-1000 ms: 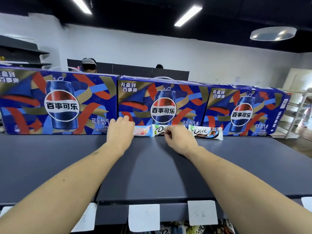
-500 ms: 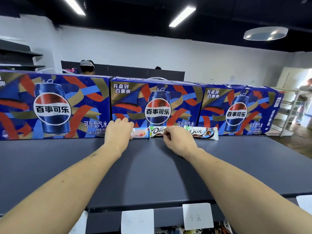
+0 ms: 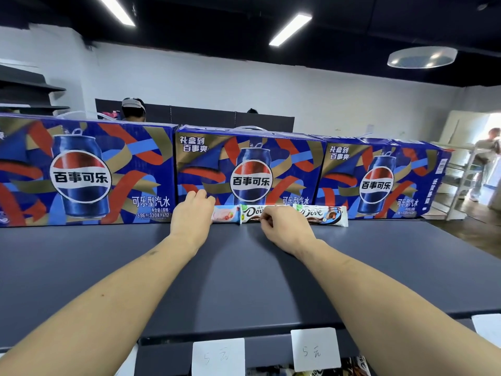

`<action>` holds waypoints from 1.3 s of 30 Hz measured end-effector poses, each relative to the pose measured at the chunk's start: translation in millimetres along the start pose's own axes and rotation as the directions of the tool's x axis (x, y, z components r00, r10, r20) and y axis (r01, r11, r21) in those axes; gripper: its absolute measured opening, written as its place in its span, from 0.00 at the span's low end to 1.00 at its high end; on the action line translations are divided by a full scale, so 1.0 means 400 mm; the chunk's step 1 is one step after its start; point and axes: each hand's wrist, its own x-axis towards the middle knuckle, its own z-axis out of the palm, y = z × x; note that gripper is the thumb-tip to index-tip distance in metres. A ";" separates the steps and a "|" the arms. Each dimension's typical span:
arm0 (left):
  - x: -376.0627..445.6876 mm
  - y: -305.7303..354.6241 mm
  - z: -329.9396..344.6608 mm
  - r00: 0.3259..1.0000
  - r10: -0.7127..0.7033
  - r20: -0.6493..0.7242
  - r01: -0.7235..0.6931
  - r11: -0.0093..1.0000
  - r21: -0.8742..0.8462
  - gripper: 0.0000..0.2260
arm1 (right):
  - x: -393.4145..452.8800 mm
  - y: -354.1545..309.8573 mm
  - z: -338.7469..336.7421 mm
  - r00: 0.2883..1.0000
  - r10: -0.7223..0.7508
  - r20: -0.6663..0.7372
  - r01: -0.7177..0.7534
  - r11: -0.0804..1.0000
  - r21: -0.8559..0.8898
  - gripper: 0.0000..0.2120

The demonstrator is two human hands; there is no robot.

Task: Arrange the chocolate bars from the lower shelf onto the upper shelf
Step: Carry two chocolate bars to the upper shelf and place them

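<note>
1. Three chocolate bars stand on edge in a row on the dark upper shelf, leaning against the middle cola box: a pink bar at its lower left, a dark Dove bar below its logo, a white Dove bar at its lower right corner.
2. The left hand covers the pink bar's left end, fingers curled toward the box; whether it grips cannot be told.
3. The right hand lies curled before the dark Dove bar, fingertips at its lower edge; a firm pinch cannot be confirmed.
4. Paper price tags hang on the shelf's front edge, well in front of the box.
</note>
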 end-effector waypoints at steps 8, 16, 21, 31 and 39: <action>-0.007 0.006 -0.003 0.999 -0.001 0.050 0.003 0.999 -0.033 0.15 | -0.004 -0.006 0.001 1.000 0.010 0.004 -0.010 1.000 0.011 0.07; -0.007 0.010 -0.010 0.999 -0.020 0.025 0.020 1.000 0.000 0.16 | -0.006 -0.017 0.000 1.000 0.014 0.009 -0.014 1.000 -0.004 0.08; 0.000 0.004 -0.002 1.000 -0.018 0.015 0.018 1.000 -0.014 0.19 | -0.007 -0.019 -0.001 1.000 0.015 0.018 -0.015 1.000 -0.005 0.08; -0.024 0.001 -0.047 1.000 0.014 -0.016 -0.013 0.999 0.037 0.07 | -0.025 -0.042 -0.022 1.000 0.029 0.003 -0.029 0.999 -0.034 0.08; -0.111 0.055 -0.113 0.999 0.004 0.039 -0.005 1.000 0.030 0.11 | -0.114 -0.059 -0.068 0.999 -0.023 -0.030 0.022 1.000 -0.021 0.09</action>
